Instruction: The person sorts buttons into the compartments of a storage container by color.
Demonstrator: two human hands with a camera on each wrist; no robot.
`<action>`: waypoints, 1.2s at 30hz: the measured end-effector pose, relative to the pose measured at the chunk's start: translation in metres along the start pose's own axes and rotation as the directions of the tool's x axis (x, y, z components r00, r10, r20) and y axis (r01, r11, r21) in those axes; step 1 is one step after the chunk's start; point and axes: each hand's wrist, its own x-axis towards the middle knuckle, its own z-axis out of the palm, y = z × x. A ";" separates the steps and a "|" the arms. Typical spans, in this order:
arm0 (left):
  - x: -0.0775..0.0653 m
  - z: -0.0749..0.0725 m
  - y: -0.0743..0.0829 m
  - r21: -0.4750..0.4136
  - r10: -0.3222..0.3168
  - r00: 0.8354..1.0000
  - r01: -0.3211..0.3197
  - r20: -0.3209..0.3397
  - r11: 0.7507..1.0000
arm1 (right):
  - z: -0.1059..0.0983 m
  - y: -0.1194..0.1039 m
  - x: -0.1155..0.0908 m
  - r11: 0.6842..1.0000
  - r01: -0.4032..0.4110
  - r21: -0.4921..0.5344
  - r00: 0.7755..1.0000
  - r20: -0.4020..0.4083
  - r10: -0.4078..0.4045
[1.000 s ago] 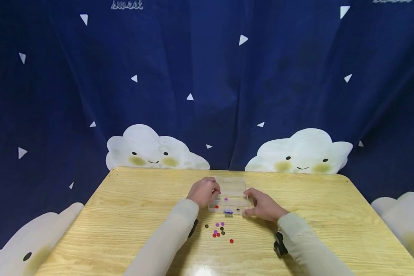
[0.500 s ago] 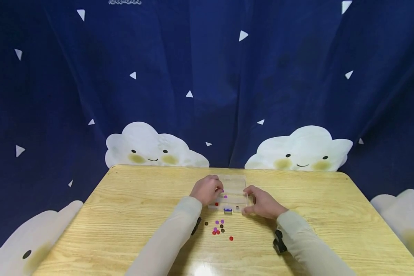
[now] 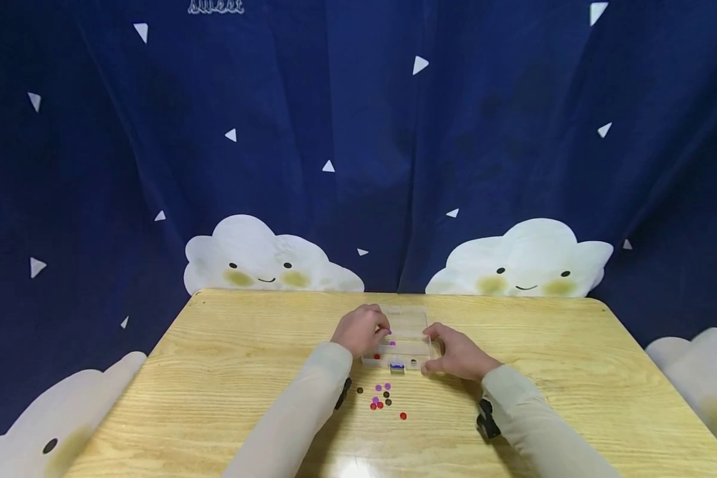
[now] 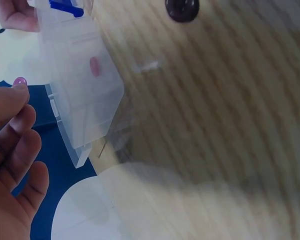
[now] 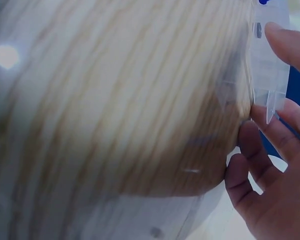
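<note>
The grip of your left hand (image 3: 361,330) pinches a purple bead (image 4: 20,81) above the clear box (image 3: 412,348) on the bench (image 3: 245,358); your right hand (image 3: 461,355) holds that box by its right end. Red, purple and dark loose beads (image 3: 388,402) lie nearer you.

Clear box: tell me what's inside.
A red disc, a purple disc and a dark disc show inside; the left grip covers part of the clear box, hiding anything there.

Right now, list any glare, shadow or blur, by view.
Head: glare low on the table, shadow beside the left sleeve. Left wrist: dim, table grain soft, shadow beside the box. Right wrist: bright spot upper left, shadow by the right hand.
</note>
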 end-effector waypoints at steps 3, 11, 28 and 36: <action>-0.001 0.001 0.000 -0.003 0.000 1.000 0.000 0.016 1.000 | 0.000 -0.001 -0.001 1.000 0.016 0.012 1.000 0.002 -0.016; -0.001 0.004 0.004 0.003 0.011 1.000 -0.011 0.002 1.000 | -0.002 0.001 -0.002 1.000 0.013 0.012 1.000 0.004 -0.013; 0.004 0.010 0.010 0.042 0.013 1.000 -0.014 0.020 0.999 | 0.001 0.005 0.000 0.999 0.029 0.023 1.000 0.007 -0.029; 0.003 0.010 0.008 0.047 0.009 1.000 -0.010 0.024 0.999 | 0.000 0.002 -0.001 0.999 0.037 0.018 0.999 0.013 -0.037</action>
